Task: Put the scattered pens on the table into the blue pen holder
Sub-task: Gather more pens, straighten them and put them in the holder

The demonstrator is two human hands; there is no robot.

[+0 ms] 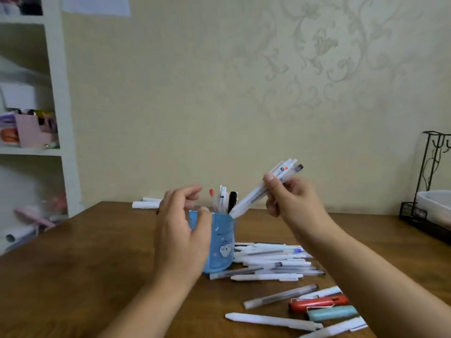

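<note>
The blue pen holder stands upright mid-table with several pens sticking out of it. My left hand sits against the holder's left side, thumb on its rim, fingers spread. My right hand is raised to the right of the holder and grips a bundle of white pens, tilted with the tips at the holder's mouth. A pile of white pens lies on the table just right of the holder. More pens lie nearer me, among them a red one and a teal one.
The wooden table runs to a patterned wall. A black wire rack holding a white tray stands at the far right. White rolled items lie at the table's back edge. A white shelf unit stands at left.
</note>
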